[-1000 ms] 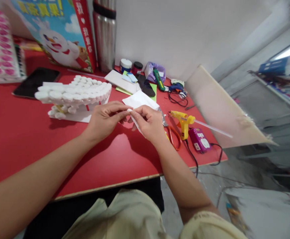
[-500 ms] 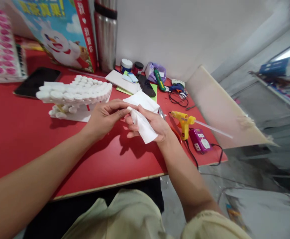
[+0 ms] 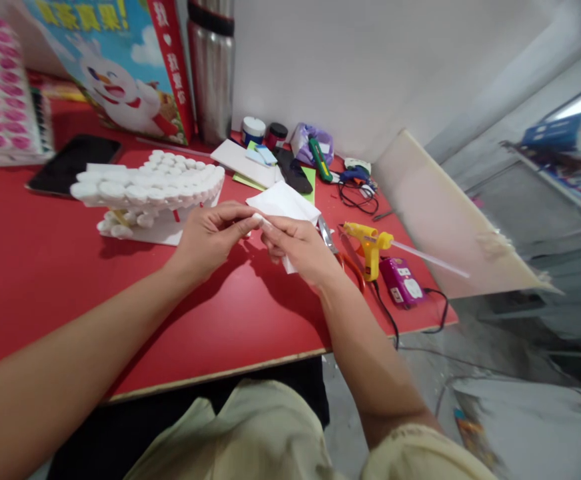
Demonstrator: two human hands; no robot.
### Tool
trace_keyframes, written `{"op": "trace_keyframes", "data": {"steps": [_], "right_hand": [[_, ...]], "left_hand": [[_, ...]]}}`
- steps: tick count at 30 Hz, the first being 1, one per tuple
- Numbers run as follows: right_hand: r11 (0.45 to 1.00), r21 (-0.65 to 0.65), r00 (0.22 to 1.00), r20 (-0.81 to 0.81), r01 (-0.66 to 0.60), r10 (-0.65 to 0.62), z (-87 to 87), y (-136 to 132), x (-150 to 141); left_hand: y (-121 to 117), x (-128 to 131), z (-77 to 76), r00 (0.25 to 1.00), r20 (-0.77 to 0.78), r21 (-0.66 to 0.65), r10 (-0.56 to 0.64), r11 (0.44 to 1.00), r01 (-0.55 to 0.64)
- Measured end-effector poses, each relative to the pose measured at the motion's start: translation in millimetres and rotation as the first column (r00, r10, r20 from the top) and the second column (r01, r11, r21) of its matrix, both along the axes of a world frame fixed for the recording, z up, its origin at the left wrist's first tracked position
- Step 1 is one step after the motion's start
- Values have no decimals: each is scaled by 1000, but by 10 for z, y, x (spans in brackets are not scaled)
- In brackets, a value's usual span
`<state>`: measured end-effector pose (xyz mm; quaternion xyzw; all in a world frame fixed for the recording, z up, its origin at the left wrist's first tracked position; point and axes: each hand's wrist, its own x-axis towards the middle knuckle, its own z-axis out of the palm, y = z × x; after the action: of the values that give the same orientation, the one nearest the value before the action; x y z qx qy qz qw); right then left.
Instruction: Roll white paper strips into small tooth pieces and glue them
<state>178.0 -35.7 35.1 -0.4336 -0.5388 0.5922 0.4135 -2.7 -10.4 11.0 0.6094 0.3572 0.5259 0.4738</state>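
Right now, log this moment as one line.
Left hand: pinching white tissue; right hand: gripping same tissue; near left hand: white knobbly model; on red tabletop: yellow glue gun

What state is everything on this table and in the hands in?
Left hand: closed, pinching the held tissue
Right hand: curled around the held tissue
Held tissue: bunched at the tip
Other tissue: lying spread out
Glue gun: stick inserted, cord attached
White-lidded jar: closed
Black-lidded jar: closed
Black device: flat, screen dark
Steel bottle: upright
Orange-handled tool: partly hidden, open or shut unclear

Flask [image 3: 212, 83]: I saw it standing beside the cartoon box [image 3: 120, 83].
Phone [image 3: 73, 165]: lay flat.
Jars [image 3: 253, 131]: two stood together.
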Motion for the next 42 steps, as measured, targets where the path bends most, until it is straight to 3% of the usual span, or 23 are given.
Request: {"op": "trace_keyframes", "data": {"steps": [3, 7, 10, 13, 23, 25, 28, 30, 33, 37, 42], "right_hand": [[953, 282, 944, 269, 114, -193, -34, -27, -34], [867, 450, 850, 353, 213, -392, -25, -84, -95], [826, 504, 819, 344, 251, -459, -14, -123, -152], [807, 534, 836, 302, 251, -459, -10, -146, -189], [827, 503, 857, 281, 252, -432, -21, -136, -131], [839, 489, 873, 270, 240, -407, -17, -124, -105], [855, 486, 899, 271, 180, -343, -12, -102, -62], [853, 501, 908, 275, 145, -316, -10, -88, -34], [837, 537, 911, 286, 104, -297, -12, -74, 4], [807, 586, 900, 312, 70, -304, -29, -70, 19], [826, 557, 865, 369, 87, -340, -47, -74, -20]], "left_hand": [[-20, 12, 6, 999, -2, -7, 32, 999, -32], [-50, 42, 15, 996, -19, 0, 92, 996, -92], [-68, 66, 11, 989, -49, 91, 142, 986, -137], [-78, 74, 6, 976, -82, 204, 199, 963, -179], [-133, 97, -7, 924, -247, 486, 293, 862, -143], [-132, 90, -1, 941, -221, 457, 255, 880, -131], [-88, 49, 15, 985, -99, 289, 139, 951, -105], [-41, 12, 28, 999, -14, 166, 35, 986, -32], [13, -29, 46, 995, 28, 61, -95, 994, 93], [16, -39, 63, 994, -2, 67, -112, 991, 112], [-10, -37, 81, 995, -83, 135, -52, 989, 63]]}}
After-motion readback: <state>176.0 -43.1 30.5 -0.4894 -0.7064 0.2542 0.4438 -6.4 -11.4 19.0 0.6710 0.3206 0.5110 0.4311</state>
